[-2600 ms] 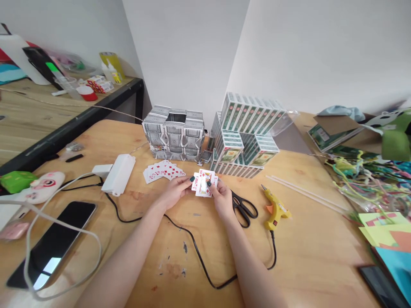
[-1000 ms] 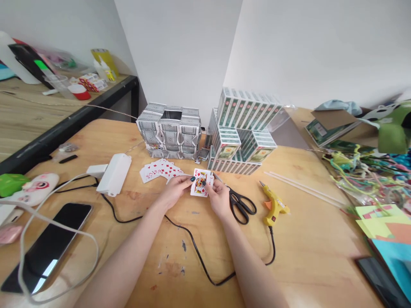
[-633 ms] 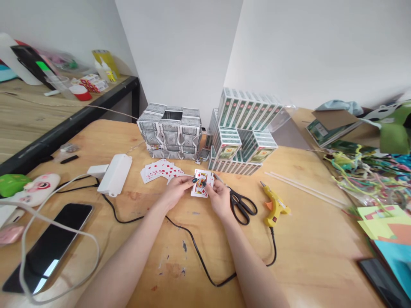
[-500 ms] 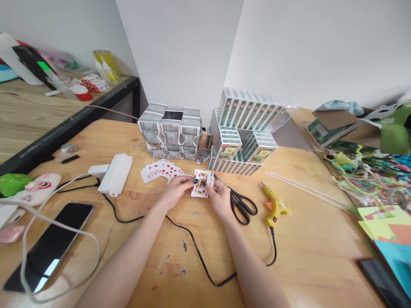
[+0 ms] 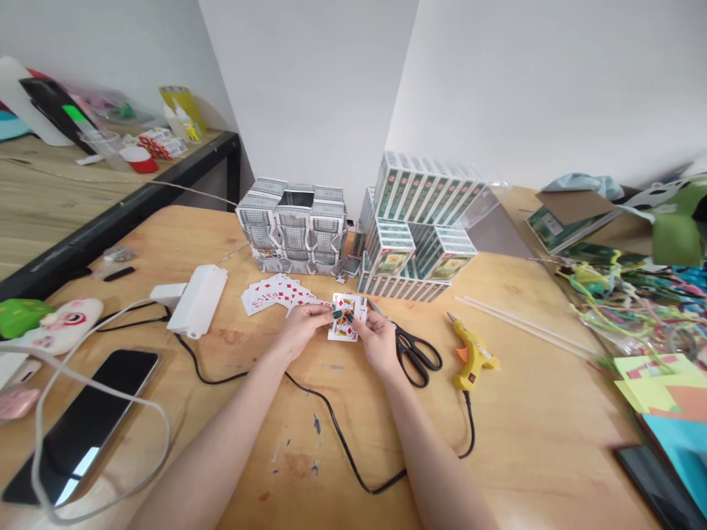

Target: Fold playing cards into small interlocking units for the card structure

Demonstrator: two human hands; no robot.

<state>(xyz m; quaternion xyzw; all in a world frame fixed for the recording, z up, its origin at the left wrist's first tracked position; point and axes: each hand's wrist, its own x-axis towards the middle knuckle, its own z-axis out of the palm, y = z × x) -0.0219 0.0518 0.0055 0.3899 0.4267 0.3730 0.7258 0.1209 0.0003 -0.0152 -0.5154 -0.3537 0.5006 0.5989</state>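
Both hands hold playing cards (image 5: pixel 345 330) above the table, a king of diamonds facing up. My left hand (image 5: pixel 307 328) is closed on the left edge, its thumb over the face. On the right edge, my right hand (image 5: pixel 376 335) pinches the cards the same way. Whether other cards lie under the king is hard to tell. Just beyond my left hand, several diamond cards (image 5: pixel 276 291) lie fanned out face up. Black-handled scissors (image 5: pixel 415 355) rest right beside my right hand, their blades partly hidden by it.
Behind the hands stand a structure of folded cards (image 5: pixel 295 228) and stacked card boxes (image 5: pixel 420 221). A yellow glue gun (image 5: pixel 471 353) lies to the right, near white sticks (image 5: pixel 519 324). A black cable (image 5: pixel 336 427) crosses under the arms. At left lie a phone (image 5: pixel 82 419) and a white power adapter (image 5: pixel 199 299).
Hands and cards stay almost in place. The thumbs have shifted slightly on the king's face, and the whole view has moved a little.
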